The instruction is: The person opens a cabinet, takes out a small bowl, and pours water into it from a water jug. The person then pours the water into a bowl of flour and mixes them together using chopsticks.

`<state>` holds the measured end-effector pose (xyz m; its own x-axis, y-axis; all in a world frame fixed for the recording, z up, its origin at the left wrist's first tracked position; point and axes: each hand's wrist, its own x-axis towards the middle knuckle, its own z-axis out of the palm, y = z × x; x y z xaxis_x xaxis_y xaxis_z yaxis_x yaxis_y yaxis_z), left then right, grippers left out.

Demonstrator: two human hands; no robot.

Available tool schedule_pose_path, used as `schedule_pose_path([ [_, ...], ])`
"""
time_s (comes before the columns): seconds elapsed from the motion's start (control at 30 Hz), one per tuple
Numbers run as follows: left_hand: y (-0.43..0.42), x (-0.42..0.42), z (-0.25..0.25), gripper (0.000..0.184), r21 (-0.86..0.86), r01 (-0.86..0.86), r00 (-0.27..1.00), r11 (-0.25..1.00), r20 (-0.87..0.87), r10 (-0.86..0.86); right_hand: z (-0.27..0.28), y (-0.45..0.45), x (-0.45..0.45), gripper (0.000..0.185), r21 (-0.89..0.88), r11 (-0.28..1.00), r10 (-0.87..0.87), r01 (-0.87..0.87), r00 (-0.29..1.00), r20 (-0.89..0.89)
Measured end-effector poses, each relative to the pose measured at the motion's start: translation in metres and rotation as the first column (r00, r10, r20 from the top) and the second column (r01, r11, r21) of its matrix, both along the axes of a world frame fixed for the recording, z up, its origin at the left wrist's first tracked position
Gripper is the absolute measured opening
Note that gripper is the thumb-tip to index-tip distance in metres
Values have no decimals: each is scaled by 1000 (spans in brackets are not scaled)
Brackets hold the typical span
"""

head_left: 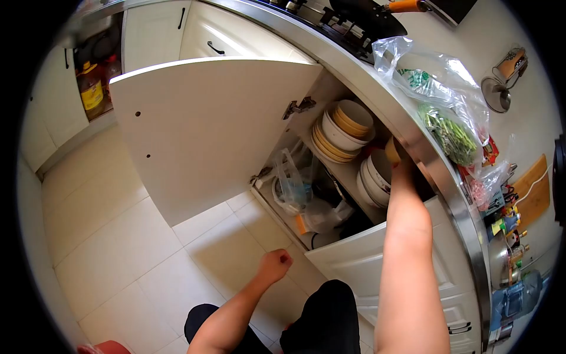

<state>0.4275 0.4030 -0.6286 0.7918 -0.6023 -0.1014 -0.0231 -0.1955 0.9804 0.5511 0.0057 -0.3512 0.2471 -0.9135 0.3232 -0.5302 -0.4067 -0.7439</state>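
Observation:
My right arm reaches into an open lower cabinet, and my right hand (400, 158) is mostly hidden in shadow at the upper shelf, beside a yellowish bowl (391, 151). Just left of it stand stacked white bowls (372, 180). Farther left on the same shelf is a stack of white and tan bowls and plates (344, 131). My left hand (275, 265) hangs over the floor in front of the cabinet, its fingers curled closed; whatever they may hold is too small to make out.
The cabinet door (206, 130) stands wide open at the left. Plastic bags (295, 183) fill the lower shelf. On the counter above are bagged greens (448, 133), a cutting board (530, 183) and a black wok (371, 20) on the stove. An oil bottle (90, 91) stands far left.

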Motion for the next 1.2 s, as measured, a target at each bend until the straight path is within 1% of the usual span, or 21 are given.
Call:
schedule_pose_path([
  [0.13, 6, 2, 0, 14, -12, 3, 999, 1000, 36, -3, -18, -5, -32, 18, 150, 972, -170, 178, 983, -68],
  [0.2, 10, 5, 6, 14, -2, -1, 997, 1000, -73, 1, -19, -7, -31, 18, 182, 956, -214, 228, 972, -93],
  [0.33, 12, 7, 17, 13, 12, -5, 1000, 1000, -31, 5, -27, -9, -33, 18, 225, 930, -273, 292, 955, -114],
  [0.4, 10, 7, 16, 13, -19, 0, 998, 1000, -61, -1, -34, -9, -35, 17, 250, 917, -289, 311, 950, -120],
  [0.5, 10, 7, 17, 12, -26, 5, 999, 1000, -32, -6, -42, -10, -40, 17, 269, 907, -302, 325, 945, -122],
  [0.6, 7, 7, 15, 13, -35, 0, 999, 999, -43, -2, -42, -10, -41, 16, 274, 911, -289, 307, 952, -105],
  [0.67, 7, 10, 18, 13, -35, 5, 999, 999, -50, -7, -39, -11, -34, 16, 288, 924, -246, 253, 967, -60],
  [0.73, 7, 8, 16, 13, -36, 7, 998, 999, -64, -9, -26, -12, -10, 16, 308, 944, -134, 114, 990, 46],
  [0.77, 6, 9, 11, 14, -47, 3, 998, 999, -70, -6, -17, -14, 13, 16, 326, 945, -54, 9, 990, 128],
  [0.83, 3, 10, 8, 15, -60, -4, 997, 998, -71, 0, -1, -15, 53, 15, 365, 914, 67, -176, 954, 292],
  [0.9, 5, 11, 9, 15, 24, 17, 999, 1000, -44, -16, 2, -15, 82, 15, 407, 852, 143, -328, 895, 422],
  [0.93, 8, 10, 9, 15, 32, -2, 999, 999, -42, 3, 1, -15, 89, 15, 419, 825, 163, -379, 870, 466],
  [1.03, 16, 3, 14, 14, 99, -14, 1000, 995, 0, 14, -5, -16, 105, 15, 436, 769, 175, -467, 810, 559],
  [1.1, 25, -3, 18, 13, 60, 2, 1000, 998, 16, -3, -11, -18, 106, 14, 440, 753, 168, -489, 789, 590],
  [1.13, 27, -4, 15, 13, 67, -1, 1000, 998, 17, 0, -13, -18, 107, 14, 441, 742, 165, -504, 776, 609],
  [1.2, 30, -4, 9, 10, 24, -19, 1000, 1000, 18, 19, -16, -17, 104, 14, 443, 732, 160, -517, 763, 626],
])
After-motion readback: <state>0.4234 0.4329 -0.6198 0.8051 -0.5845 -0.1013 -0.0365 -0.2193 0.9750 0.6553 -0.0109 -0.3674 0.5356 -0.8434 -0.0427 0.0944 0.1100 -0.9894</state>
